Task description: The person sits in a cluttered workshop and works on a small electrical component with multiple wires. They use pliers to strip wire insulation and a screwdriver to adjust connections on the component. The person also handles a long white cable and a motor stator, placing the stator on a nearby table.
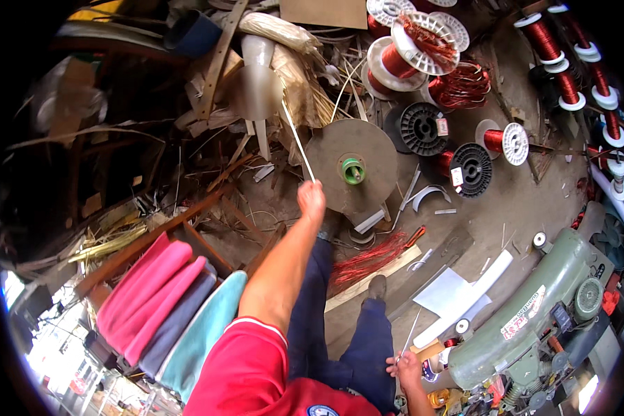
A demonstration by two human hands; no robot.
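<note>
My left hand [310,200] is closed on a thin white strip [296,135] that rises toward a pale, tapered bundle [255,90], partly blurred, in the pile of scrap. Just right of that hand is a large round plate [346,142] with a green hub [353,171]. Low at the right, my right hand [405,367] is closed on a second thin, pale strip [414,322], beside a white roll [485,288] and a sheet [440,291] on the floor.
Copper-red wire spools [402,59] crowd the upper right, with more [565,87] in rows. A green compressor [527,319] lies right. Folded pink, blue and teal cloths [145,298] hang over wood at lower left. Loose red wires [367,267] lie near my feet.
</note>
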